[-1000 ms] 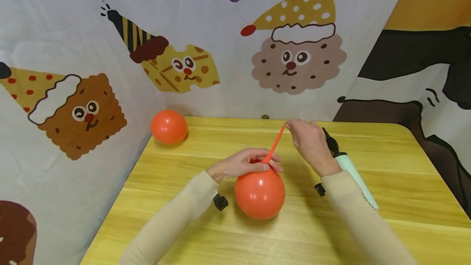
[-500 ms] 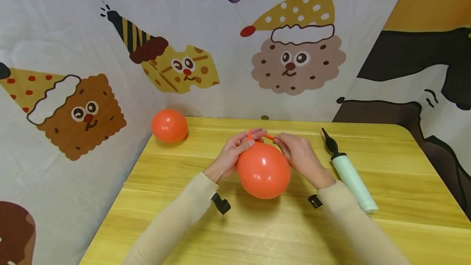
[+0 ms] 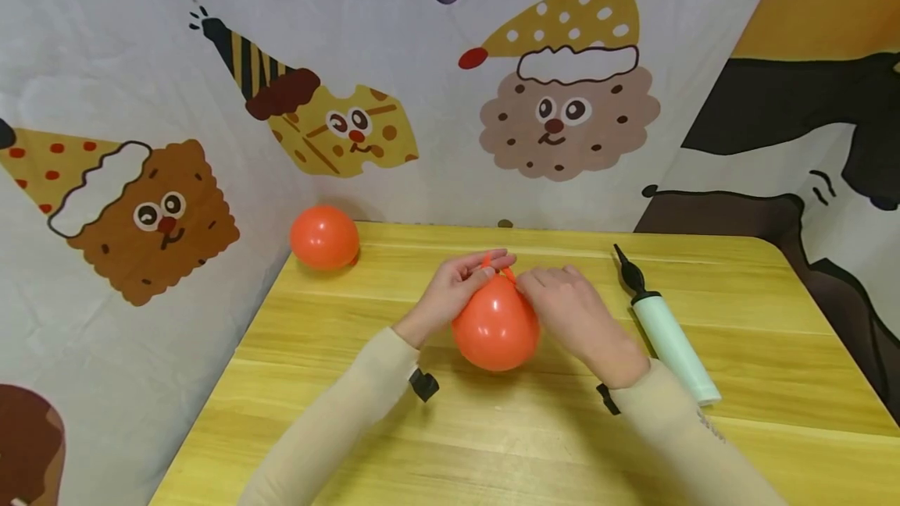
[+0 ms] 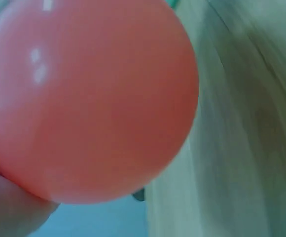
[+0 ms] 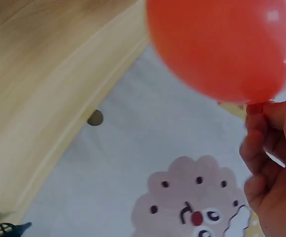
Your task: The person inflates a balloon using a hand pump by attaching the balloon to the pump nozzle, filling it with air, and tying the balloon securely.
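An inflated orange-red balloon point(image 3: 495, 330) hangs neck-up between my hands above the table. My left hand point(image 3: 444, 295) pinches its neck with the thumb against the fingers, and a stretched loop of neck lies over the fingers. My right hand point(image 3: 573, 315) grips the free end of the neck at the balloon's upper right; its fingertips are partly hidden in the head view. The right wrist view shows those fingers point(image 5: 256, 153) curled by the balloon's underside. In the left wrist view the balloon point(image 4: 98, 98) covers most of the left hand.
Another inflated orange-red balloon point(image 3: 325, 238) rests at the table's back left corner. A pale green hand pump point(image 3: 675, 346) with a black nozzle lies right of my right hand. The wooden table point(image 3: 492, 451) meets a cloth backdrop point(image 3: 436, 194) printed with cartoon snacks.
The neck, earlier pulled straight toward the upper right, now loops over the left fingers. My right hand has come left and down to the balloon. The pump is uncovered.
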Tool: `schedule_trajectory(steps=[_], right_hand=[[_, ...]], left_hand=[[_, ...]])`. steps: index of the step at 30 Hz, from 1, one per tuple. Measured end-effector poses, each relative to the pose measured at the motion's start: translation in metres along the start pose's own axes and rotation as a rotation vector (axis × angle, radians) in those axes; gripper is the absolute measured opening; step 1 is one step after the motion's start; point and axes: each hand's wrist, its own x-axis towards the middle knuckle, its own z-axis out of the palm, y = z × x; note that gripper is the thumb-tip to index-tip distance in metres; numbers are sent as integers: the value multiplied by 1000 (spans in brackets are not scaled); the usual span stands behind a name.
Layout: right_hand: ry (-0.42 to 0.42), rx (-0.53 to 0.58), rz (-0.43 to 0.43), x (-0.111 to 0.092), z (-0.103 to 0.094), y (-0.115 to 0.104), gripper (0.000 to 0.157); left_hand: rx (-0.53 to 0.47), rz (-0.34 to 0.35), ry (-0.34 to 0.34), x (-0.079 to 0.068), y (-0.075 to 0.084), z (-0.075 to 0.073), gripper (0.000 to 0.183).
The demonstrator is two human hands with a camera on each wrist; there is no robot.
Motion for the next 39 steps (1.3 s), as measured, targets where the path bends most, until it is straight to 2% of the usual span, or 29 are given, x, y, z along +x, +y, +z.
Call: schedule_trajectory(steps=[3,5,10,13,16,18,21,24,27,33,35,37,39], right_hand=[[19,-85,-41,1,-2,-8,22],[33,-88,-33,1,-1,-11,18],[101,47,53,2,4,-13,10],[157,118,72,1,8,-13,10],[219,136,67,1,11,-14,11],[255,141,66,1,12,-15,11],[275,157,70,2,13,-16,11],[267,179,82,2,12,-18,12],[256,188,86,2,12,-18,14],[229,175,79,3,11,-18,19],[194,177,89,2,10,-18,20],[145,200,116,1,5,-17,20],[103,243,161,0,0,-13,21]], left_hand=[[224,63,-14,0,2,4,39],[419,142,-7,1,3,6,37],[936,371,24,1,2,10,34],[1149,499,31,0,0,12,34],[1279,620,64,0,-3,13,32],[1329,685,86,1,-6,13,31],[1369,745,127,2,-9,13,28],[1386,776,157,2,-12,12,21],[1362,781,160,1,-15,12,14],[1231,734,110,0,-17,13,8],[1200,712,96,-1,-18,13,9],[1148,666,73,-2,-18,12,11],[1066,592,42,-4,-19,10,14]])
